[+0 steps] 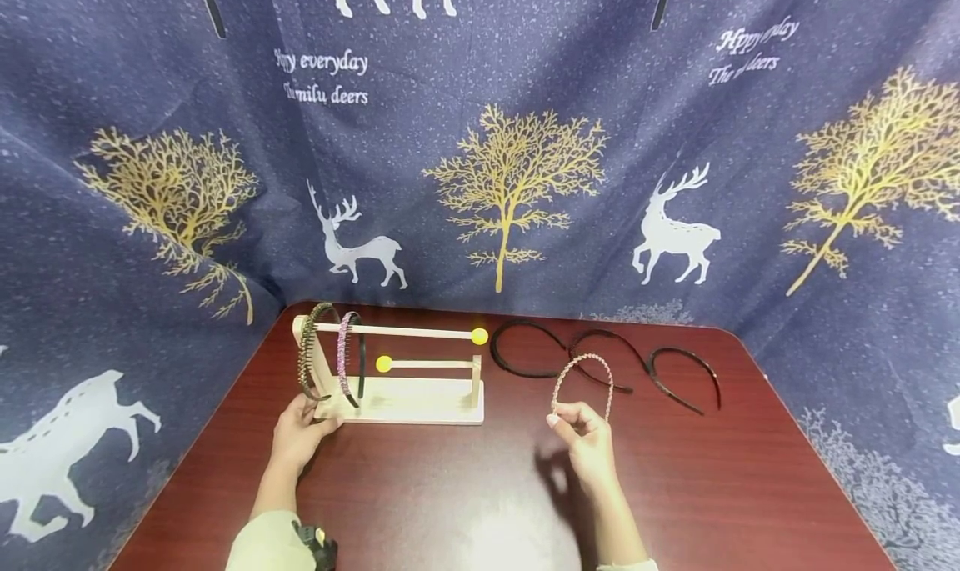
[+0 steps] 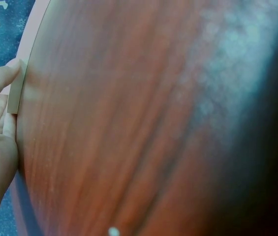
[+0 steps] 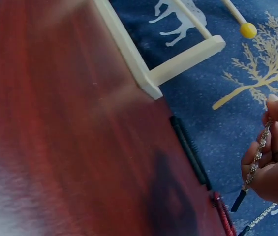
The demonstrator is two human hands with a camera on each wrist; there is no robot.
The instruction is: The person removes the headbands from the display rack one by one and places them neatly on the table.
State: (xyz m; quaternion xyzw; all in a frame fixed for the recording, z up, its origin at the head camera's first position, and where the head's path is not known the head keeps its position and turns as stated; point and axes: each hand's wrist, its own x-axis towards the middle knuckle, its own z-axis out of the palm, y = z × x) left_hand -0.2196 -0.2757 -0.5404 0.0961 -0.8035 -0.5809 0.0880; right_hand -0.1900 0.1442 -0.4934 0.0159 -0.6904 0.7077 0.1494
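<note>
Tabletop stretches roomily toward six o'clock; left hand pinches wooden rack at its eight-o'clock edge, right hand one beaded headband; two toothed headbands hang, three dark headbands lie at two o'clock.

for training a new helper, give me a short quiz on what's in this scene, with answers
1. Count: how many headbands lie on the table to the right of the wooden stand?
2. True or false: the left hand is holding the pink headband.
3. Name it: what do the fingers of the right hand hold?

Key:
1. Three.
2. False; it grips the wooden stand at one corner.
3. A beaded headband, held up off the table.
</note>
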